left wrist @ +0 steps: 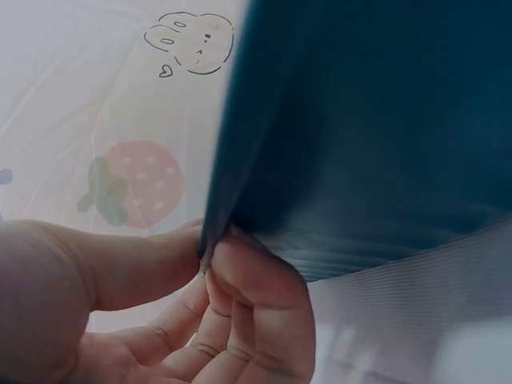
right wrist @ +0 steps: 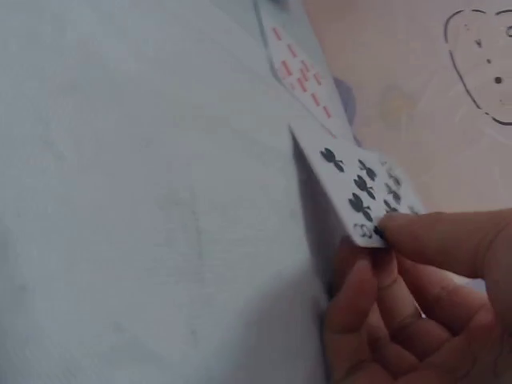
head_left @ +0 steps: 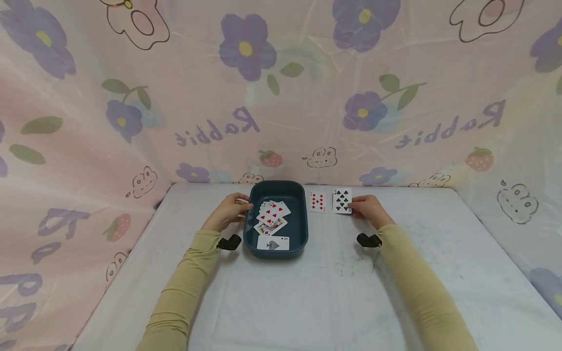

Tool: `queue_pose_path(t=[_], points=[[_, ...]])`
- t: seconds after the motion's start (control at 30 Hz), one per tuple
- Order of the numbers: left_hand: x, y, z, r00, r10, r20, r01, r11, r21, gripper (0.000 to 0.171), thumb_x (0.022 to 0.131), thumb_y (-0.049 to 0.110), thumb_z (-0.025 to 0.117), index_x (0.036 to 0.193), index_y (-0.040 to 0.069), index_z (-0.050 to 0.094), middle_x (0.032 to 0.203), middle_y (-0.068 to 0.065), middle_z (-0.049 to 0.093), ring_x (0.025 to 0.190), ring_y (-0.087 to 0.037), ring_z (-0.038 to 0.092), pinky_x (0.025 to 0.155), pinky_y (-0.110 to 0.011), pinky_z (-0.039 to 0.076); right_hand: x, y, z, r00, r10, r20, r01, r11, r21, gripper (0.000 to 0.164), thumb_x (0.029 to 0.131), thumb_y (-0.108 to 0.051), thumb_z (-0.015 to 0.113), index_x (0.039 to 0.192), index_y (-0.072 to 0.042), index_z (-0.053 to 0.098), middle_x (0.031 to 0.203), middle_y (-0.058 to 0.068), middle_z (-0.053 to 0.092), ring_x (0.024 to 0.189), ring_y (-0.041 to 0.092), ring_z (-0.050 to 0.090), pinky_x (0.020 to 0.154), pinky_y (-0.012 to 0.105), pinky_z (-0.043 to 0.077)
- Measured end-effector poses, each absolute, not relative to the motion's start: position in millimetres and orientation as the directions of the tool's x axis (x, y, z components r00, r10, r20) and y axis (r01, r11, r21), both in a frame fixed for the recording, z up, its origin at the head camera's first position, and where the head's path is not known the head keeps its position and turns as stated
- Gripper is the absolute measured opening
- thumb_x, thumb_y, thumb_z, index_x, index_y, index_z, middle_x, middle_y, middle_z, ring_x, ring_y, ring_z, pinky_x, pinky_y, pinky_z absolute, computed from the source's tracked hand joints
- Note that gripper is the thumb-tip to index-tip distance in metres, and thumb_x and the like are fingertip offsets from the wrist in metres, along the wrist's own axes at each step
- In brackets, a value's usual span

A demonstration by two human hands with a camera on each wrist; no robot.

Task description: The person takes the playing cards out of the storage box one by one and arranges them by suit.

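Observation:
My left hand pinches the left rim of a dark blue rectangular tray; in the left wrist view the thumb lies on one side of the tray wall and a curled finger on the other. Inside the tray lie several face-up playing cards, with an ace of spades nearest the front and red hearts cards overlapping behind it. My right hand pinches a clubs playing card at its lower right corner. In the right wrist view that card tilts up, with shadow beneath it.
A diamonds playing card lies face up between the tray and the clubs card. All stand near the back edge of a white-covered table. A patterned cloth hangs right behind, with more cloth at both sides.

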State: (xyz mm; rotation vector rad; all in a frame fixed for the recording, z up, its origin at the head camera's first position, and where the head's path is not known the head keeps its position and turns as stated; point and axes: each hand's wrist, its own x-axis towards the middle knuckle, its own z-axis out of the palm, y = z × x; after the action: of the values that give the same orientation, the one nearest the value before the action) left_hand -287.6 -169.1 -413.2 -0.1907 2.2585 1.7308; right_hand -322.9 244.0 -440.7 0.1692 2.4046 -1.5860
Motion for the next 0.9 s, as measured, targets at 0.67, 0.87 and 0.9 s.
queue_pose_path(t=[0.67, 0.87, 0.9], points=[[-289.1, -170.0, -415.1, -0.951, 0.06, -0.304, -0.277, 0.271, 0.922, 0.036, 0.096, 0.011, 0.059, 0.128, 0.002, 0.046, 0.107, -0.015, 0.058, 0.091, -0.027, 0.059, 0.064, -0.028, 0.051, -331.2, 236.9, -443.8, -0.979, 0.031, -0.2, 0.184, 0.548, -0.816, 0.035, 0.089, -0.01, 0.067, 0.115, 0.011, 0.061, 0.079, 0.008, 0.067, 0.061, 0.009, 0.06, 0.058, 0.024, 0.052], [-289.4, -169.7, -415.2, -0.951, 0.059, -0.303, -0.277, 0.27, 0.922, 0.036, 0.096, 0.011, 0.059, 0.128, 0.001, 0.046, 0.105, -0.014, 0.058, 0.09, -0.027, 0.059, 0.064, -0.028, 0.051, -331.9, 236.4, -445.2, -0.982, 0.04, -0.184, 0.172, 0.587, -0.791, 0.034, 0.088, -0.013, 0.067, 0.113, 0.01, 0.062, 0.076, 0.007, 0.066, 0.061, 0.01, 0.059, 0.057, 0.024, 0.051], [-289.5, -169.8, -415.6, -0.952, 0.06, -0.301, -0.275, 0.269, 0.923, 0.036, 0.096, 0.011, 0.06, 0.128, 0.001, 0.046, 0.105, -0.014, 0.058, 0.089, -0.026, 0.059, 0.064, -0.028, 0.051, -331.4, 236.0, -444.8, -0.982, 0.047, -0.183, 0.175, 0.588, -0.79, 0.033, 0.088, -0.013, 0.068, 0.112, 0.009, 0.063, 0.075, 0.006, 0.066, 0.06, 0.01, 0.059, 0.057, 0.024, 0.051]])
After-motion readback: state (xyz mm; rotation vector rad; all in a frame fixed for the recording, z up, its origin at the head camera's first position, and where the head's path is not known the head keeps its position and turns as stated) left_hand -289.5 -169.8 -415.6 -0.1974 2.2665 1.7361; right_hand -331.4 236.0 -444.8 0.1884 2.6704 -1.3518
